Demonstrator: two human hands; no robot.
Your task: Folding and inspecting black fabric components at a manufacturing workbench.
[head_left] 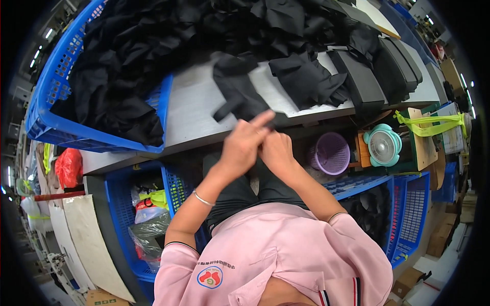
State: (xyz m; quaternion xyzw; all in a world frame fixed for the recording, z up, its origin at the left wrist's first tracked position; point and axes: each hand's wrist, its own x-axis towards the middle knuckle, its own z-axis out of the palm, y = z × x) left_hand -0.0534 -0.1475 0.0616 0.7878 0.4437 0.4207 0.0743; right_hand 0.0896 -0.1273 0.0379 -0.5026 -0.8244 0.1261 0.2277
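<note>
I see a big blue basket (48,122) of black cloth at my left, stacked black packs (365,84) at right, then a black garment (240,94) on the grey table (191,109). My left hand (245,143) and right hand (275,150) pinch its near edge.

Hands: I count two, my left hand (244,144) and right hand (275,151), pressed together over one black strap (240,97).
Bracelets: one, a thin silver bracelet (203,199) on my left wrist.
Blue crates: I make out four, one big crate (48,122) on the surface (196,109) and three below it.
Purple baskets: one small round basket (331,153).
Fans: one, a little teal fan (383,145).
Black folded stacks: about three flat stacks (360,81); the loose black cloth I cannot count.
</note>
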